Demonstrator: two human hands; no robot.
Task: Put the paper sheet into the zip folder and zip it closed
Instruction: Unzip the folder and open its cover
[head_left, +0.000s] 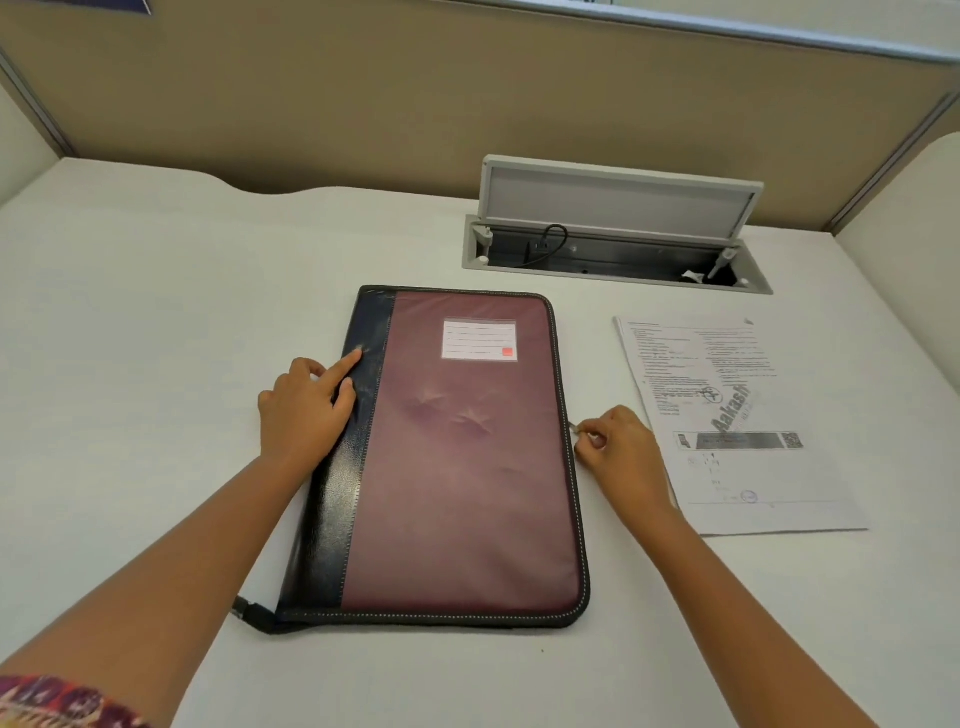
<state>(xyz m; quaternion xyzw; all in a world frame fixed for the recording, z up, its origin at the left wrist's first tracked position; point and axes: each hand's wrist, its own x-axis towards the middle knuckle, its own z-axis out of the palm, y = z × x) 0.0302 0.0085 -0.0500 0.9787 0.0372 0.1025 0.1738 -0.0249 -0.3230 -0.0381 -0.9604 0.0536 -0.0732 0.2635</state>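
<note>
A maroon zip folder (457, 467) with a black spine strip lies flat in the middle of the white desk, its cover down. My left hand (306, 410) rests on the black spine at the folder's left edge, index finger stretched out. My right hand (618, 447) is at the folder's right edge, thumb and fingers pinched on the small metal zip pull (573, 428). The printed paper sheet (737, 426) lies flat on the desk to the right of the folder, partly under my right wrist.
An open cable hatch (613, 234) with its lid raised sits in the desk behind the folder and sheet. A tan partition wall (415, 104) closes off the back. The white desk (156, 312) stretches to the left and front.
</note>
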